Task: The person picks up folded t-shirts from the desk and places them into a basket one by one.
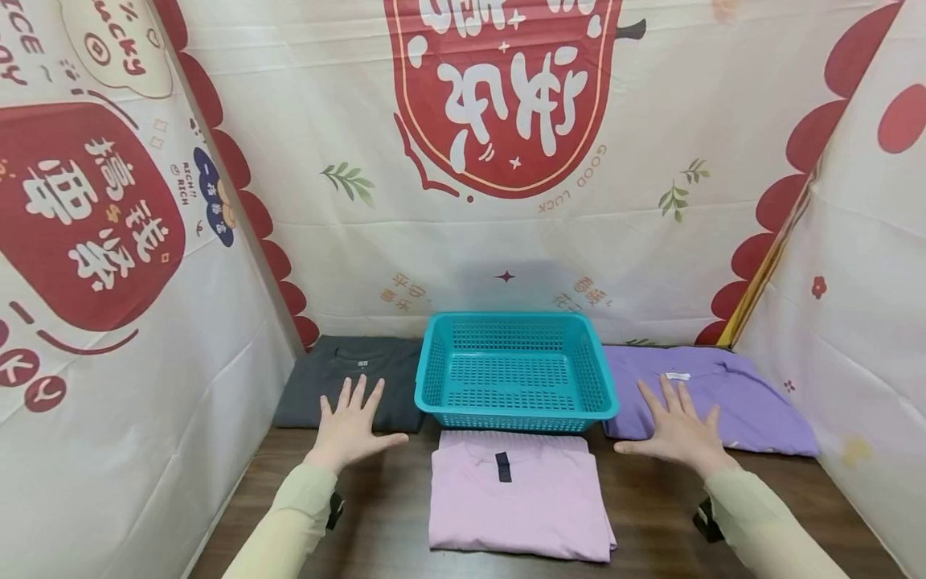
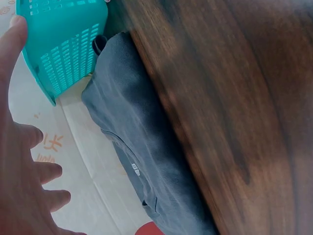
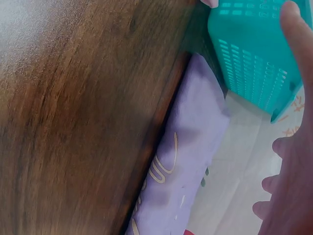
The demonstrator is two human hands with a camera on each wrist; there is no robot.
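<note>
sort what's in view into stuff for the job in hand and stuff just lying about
Likely for the job:
folded dark grey fabric shirt, nearest the left hand
folded purple fabric shirt, nearest the right hand
folded pink fabric shirt
rectangular turquoise plastic basket

Seemingly just surroundings:
brown wood-grain table
white printed cloth backdrop

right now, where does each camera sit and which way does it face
Head: on the head, facing forward-down at the basket; left grip, right grip, sleeves show.
Left wrist: on that wrist, facing the grey shirt; left grip partly shows.
Right wrist: on that wrist, facing the purple shirt; right grip partly shows.
Shared: both wrist views catch the basket.
</note>
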